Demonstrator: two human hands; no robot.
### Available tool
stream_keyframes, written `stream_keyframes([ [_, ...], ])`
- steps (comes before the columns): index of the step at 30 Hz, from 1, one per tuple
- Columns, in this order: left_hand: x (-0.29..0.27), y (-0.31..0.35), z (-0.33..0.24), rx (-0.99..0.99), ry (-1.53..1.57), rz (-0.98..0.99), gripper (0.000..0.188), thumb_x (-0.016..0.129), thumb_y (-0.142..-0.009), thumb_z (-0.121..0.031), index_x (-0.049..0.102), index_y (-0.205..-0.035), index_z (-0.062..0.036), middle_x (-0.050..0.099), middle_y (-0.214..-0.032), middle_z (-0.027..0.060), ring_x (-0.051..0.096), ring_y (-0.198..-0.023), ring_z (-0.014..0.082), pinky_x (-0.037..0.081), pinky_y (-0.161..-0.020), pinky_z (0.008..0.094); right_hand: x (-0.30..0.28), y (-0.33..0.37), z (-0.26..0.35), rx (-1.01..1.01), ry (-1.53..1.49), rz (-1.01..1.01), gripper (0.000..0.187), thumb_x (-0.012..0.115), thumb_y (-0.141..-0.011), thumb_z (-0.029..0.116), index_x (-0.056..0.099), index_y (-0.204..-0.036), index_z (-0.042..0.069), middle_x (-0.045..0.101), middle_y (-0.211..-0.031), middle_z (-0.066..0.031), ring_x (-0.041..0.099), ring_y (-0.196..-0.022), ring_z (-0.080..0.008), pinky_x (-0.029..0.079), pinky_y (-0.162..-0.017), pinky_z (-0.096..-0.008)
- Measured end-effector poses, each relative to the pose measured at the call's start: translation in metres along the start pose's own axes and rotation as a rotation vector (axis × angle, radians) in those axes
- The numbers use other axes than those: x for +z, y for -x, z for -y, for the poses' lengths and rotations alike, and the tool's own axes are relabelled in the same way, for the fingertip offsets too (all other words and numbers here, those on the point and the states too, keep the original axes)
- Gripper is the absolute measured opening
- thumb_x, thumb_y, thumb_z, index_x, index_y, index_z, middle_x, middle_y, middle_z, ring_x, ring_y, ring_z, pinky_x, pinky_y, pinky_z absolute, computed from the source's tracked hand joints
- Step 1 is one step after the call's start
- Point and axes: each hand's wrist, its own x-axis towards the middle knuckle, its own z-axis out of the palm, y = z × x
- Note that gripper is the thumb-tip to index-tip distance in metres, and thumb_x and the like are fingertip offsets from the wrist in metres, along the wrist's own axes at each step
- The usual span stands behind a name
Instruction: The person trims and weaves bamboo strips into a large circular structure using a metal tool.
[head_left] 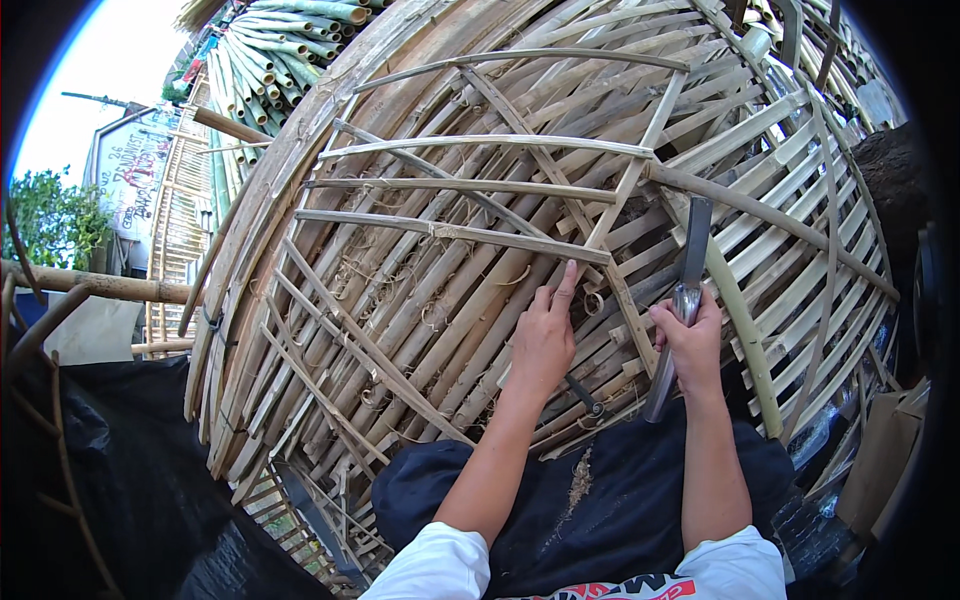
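Right hand [690, 330] closed firmly around the shiny metal handle of a long knife with a broad, dark grey blade [696, 240], blade upward, just right of the landmark here: a ladder-like frame of pale, split-bamboo strips [500, 140]. Left hand [543, 340] lies just below the frame's lower right corner, index finger stretched out, the other fingers bent. Its fingertip is at the right end of the frame's lowest strip, a weathered, greyish bamboo slat [450, 231]; whether it presses there, or whether anything lies under the palm, I cannot tell.

Behind the frame spreads a heap of rough brown bamboo lengths [480, 320] littered with curled shavings. Right of the frame, beyond the knife, stand a smooth yellow-green bamboo pole [745, 345] and a curved panel of pale bamboo slats [800, 290]. Below the frame, black cloth [640, 480] covers the lap.

My judgement of the risks: the extended finger is near the blade, so a slip of the smooth handle or a careless swing leftward could cut it. The slat looks thin, and a hard blow at its end could split it. Loose lengths underneath might also roll, letting the frame shift.
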Motion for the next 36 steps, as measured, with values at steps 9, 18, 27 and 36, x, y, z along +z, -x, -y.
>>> stream_keyframes([
  [9,-0.0002,-0.0007,-0.0002,-0.012,0.002,-0.002,0.084,0.057,-0.083,0.005,0.033,-0.159,-0.0228,0.057,-0.108,0.0179,0.061,-0.083,0.0394,0.051,-0.075,0.0493,0.0023,-0.0007,-0.0022,0.008,0.004,-0.014,0.027,0.075,-0.083,0.003,0.054,-0.100,0.005,0.062,-0.076,-0.0007,0.056,-0.053,-0.0070,0.047,-0.048,-0.0226],
  [18,-0.0047,-0.0023,-0.0047,-0.102,0.006,0.089,0.083,0.058,-0.086,0.002,0.029,-0.160,-0.0230,0.054,-0.111,0.0209,0.062,-0.087,0.0433,0.052,-0.078,0.0515,0.0015,-0.0003,-0.0013,0.014,-0.010,-0.004,0.029,0.075,-0.082,0.003,0.054,-0.101,0.004,0.062,-0.078,-0.0007,0.056,-0.054,-0.0071,0.047,-0.048,-0.0226],
  [27,-0.0063,-0.0039,-0.0047,-0.108,0.021,0.086,0.084,0.061,-0.086,-0.001,0.029,-0.160,-0.0257,0.054,-0.111,0.0207,0.063,-0.087,0.0440,0.053,-0.078,0.0521,0.0020,-0.0001,-0.0016,0.011,-0.011,0.006,0.027,0.075,-0.083,0.003,0.054,-0.099,0.005,0.062,-0.077,-0.0004,0.056,-0.054,-0.0068,0.047,-0.048,-0.0226],
  [36,-0.0057,-0.0027,-0.0046,-0.085,0.026,0.078,0.085,0.062,-0.086,-0.001,0.029,-0.160,-0.0256,0.054,-0.113,0.0209,0.063,-0.090,0.0448,0.052,-0.078,0.0524,0.0007,-0.0002,-0.0003,0.018,-0.001,0.012,0.026,0.075,-0.083,0.004,0.054,-0.098,0.006,0.062,-0.076,0.0002,0.057,-0.055,-0.0063,0.046,-0.048,-0.0222],
])
